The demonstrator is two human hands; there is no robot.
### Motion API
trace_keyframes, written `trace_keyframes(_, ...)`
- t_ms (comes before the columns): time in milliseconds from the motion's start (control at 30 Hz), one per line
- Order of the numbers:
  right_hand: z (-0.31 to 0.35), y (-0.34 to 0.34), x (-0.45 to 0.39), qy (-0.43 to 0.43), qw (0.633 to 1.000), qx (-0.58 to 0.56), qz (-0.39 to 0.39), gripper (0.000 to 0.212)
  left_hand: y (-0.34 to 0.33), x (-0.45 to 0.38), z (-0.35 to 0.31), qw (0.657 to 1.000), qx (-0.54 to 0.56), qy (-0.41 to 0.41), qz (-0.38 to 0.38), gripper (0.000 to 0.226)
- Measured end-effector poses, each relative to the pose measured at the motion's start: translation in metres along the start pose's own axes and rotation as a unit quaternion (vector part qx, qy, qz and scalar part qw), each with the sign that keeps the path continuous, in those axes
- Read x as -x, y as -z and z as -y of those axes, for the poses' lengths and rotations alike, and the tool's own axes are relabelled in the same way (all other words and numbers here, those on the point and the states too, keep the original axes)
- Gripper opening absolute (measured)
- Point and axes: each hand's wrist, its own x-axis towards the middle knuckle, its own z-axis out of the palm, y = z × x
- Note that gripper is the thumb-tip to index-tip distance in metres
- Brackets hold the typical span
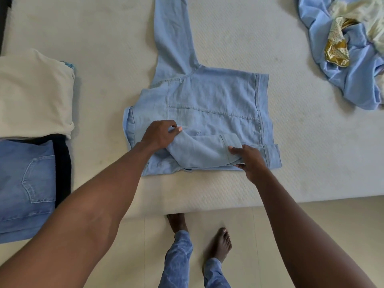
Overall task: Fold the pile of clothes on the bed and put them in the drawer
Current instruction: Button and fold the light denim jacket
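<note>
My left hand and right hand each pinch the folded-in sleeve lying crosswise over the denim jacket on the bed; the other sleeve extends straight away from me, unfolded.

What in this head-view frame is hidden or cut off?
Head view only:
- Far sleeve of the light blue denim jacket: top edge crops it.
- Unfolded pile of blue and cream clothes: right edge crops it.
- Folded blue jeans: left edge crops them.
- Drawer: not in view.
</note>
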Motion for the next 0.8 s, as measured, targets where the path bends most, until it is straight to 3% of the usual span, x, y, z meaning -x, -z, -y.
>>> trace_keyframes(100, -0.012, 0.001, 0.002, 0.084, 0.991, 0.031, -0.098, 0.017, -0.018, 0.007, -0.008, 0.983, -0.127, -0.067, -0.110, 0.037)
trace_keyframes(167, -0.017, -0.002, 0.003, 0.115, 0.982, 0.070, -0.130, 0.028, -0.031, 0.020, -0.017, 0.962, -0.159, -0.098, -0.197, 0.039)
trace_keyframes(233, -0.016, -0.005, 0.004, 0.126, 0.976, 0.105, -0.142, 0.037, -0.045, 0.038, -0.025, 0.951, -0.162, -0.119, -0.233, 0.040)
trace_keyframes(433, -0.008, -0.005, -0.008, 0.111, 0.972, 0.133, -0.159, 0.011, -0.086, 0.079, -0.032, 0.976, -0.181, -0.079, -0.096, 0.072)
trace_keyframes(633, -0.013, 0.002, -0.013, 0.169, 0.948, 0.155, -0.220, 0.029, -0.101, 0.081, -0.020, 0.990, -0.139, 0.019, -0.006, 0.103)
trace_keyframes(800, -0.024, 0.002, -0.024, 0.173, 0.928, 0.218, -0.247, 0.040, -0.094, 0.078, -0.033, 0.981, -0.182, 0.062, 0.003, 0.098)
